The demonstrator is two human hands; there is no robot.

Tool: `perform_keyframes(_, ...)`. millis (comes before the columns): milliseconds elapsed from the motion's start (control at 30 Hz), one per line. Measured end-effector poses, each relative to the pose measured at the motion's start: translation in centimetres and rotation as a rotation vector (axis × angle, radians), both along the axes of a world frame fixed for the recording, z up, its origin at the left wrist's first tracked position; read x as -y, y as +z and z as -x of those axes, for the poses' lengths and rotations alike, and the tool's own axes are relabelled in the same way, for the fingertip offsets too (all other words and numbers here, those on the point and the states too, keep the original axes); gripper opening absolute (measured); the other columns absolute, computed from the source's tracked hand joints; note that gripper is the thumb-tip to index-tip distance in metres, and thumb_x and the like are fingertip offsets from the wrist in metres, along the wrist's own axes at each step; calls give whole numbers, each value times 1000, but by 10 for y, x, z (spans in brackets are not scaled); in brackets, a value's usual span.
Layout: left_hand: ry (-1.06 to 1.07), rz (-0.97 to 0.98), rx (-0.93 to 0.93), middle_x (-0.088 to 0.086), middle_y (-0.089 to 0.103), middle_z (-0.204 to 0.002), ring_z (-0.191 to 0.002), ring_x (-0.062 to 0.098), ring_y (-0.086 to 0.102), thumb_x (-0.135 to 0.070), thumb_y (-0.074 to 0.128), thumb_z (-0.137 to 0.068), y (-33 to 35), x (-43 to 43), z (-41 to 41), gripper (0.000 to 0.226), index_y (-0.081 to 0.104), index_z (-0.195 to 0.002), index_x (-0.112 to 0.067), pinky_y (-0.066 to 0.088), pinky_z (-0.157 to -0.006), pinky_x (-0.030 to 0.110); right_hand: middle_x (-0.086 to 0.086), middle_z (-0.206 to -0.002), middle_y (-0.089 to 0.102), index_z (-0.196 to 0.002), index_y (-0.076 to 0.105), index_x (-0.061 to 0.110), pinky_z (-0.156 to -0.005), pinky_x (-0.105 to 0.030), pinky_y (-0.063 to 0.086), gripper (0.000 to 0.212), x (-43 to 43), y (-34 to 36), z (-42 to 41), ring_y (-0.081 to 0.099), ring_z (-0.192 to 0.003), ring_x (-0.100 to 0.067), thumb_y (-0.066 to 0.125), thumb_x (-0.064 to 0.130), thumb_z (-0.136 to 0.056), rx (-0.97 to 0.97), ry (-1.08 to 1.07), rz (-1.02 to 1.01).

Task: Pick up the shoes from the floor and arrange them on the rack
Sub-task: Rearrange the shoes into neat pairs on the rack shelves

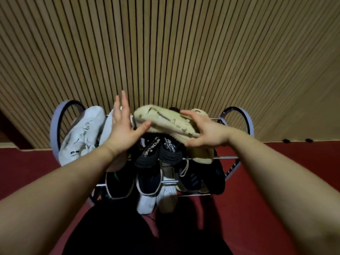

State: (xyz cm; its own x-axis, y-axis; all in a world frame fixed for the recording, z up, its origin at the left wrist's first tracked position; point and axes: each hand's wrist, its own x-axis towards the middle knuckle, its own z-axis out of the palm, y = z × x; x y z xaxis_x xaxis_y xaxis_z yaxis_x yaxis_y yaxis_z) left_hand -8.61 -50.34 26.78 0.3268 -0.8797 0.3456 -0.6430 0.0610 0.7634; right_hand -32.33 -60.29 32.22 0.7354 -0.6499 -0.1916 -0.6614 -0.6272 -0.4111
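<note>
A beige knit shoe lies sideways over the top tier of the metal shoe rack. My right hand grips its heel end, fingers curled over the top and thumb underneath. My left hand is spread with straight fingers, its thumb touching the shoe's toe end. A second beige shoe sits below my right hand. Two white sneakers stand on the top tier at the left, one partly hidden by my left hand. Black sneakers fill the middle tier.
Lower tiers hold more dark sneakers and white shoes. The rack stands on a red floor against a ribbed wooden wall. My dark-clothed legs are just in front of the rack.
</note>
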Motion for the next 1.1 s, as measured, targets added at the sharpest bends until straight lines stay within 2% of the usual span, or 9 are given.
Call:
perform_keyframes(167,-246,-465,387,13,-3,-158,-146,25,-4,-79,52,-59,3,3,-16,125,-13,-149,-23,3,-119,42,-3,-157,13,-151,2,29,-116,-40,19,106,2,-27,-47,19,-141,-27,75,25,-74,-390,115,117)
perform_keyframes(267,-268,-572,522,15,-1,-158,-145,29,4,-64,63,-75,-6,9,-18,112,-11,-150,-24,10,-118,36,-4,-158,12,-151,2,29,-117,-37,19,103,5,-27,-46,19,-142,-27,73,18,-77,-397,132,75)
perform_keyframes(367,-283,-585,594,15,14,-154,-141,30,17,-57,60,-81,0,11,-20,101,-7,-150,-28,18,-115,32,-4,-155,18,-150,7,36,-114,-44,21,92,5,-21,-42,21,-139,-28,65,16,-81,-422,133,173)
perform_keyframes(533,-301,-618,661,9,26,-146,-132,29,29,-65,57,-77,9,6,-21,101,-7,-149,-36,27,-110,35,-5,-154,19,-148,14,38,-114,-48,13,80,2,-27,-29,14,-141,-29,63,36,-85,-251,-200,484)
perform_keyframes(700,-110,-501,628,6,46,-129,-122,26,43,-81,41,-66,15,-1,2,98,11,-149,-38,37,-97,33,-10,-156,9,-150,-1,32,-112,-47,20,88,-9,-56,-15,15,-141,-34,56,53,-86,-114,-603,193)
perform_keyframes(800,45,-358,510,7,48,-123,-120,26,41,-78,38,-70,14,-5,18,93,14,-149,-36,38,-98,36,-14,-156,7,-150,-10,30,-114,-45,19,101,-16,-75,-5,15,-142,-36,57,62,-81,-128,-662,-15)
perform_keyframes(867,168,-326,440,11,44,-126,-123,29,38,-72,42,-80,11,-8,27,86,11,-151,-32,36,-100,38,-16,-155,9,-150,-12,30,-113,-43,20,107,-18,-84,0,18,-140,-36,60,64,-78,-170,-660,-20)
perform_keyframes(967,274,-472,336,16,32,-142,-133,33,28,-70,36,-85,8,-9,35,85,3,-151,-28,30,-105,40,-18,-153,13,-150,-8,30,-111,-41,25,105,-22,-90,2,24,-136,-37,62,62,-78,-165,-733,-46)
perform_keyframes(1100,175,-753,505,19,19,-149,-138,36,19,-73,40,-81,9,-6,42,96,-8,-150,-26,24,-109,42,-19,-144,24,-150,-2,27,-108,-39,29,96,-25,-83,11,29,-130,-36,62,52,-82,-169,-715,-117)
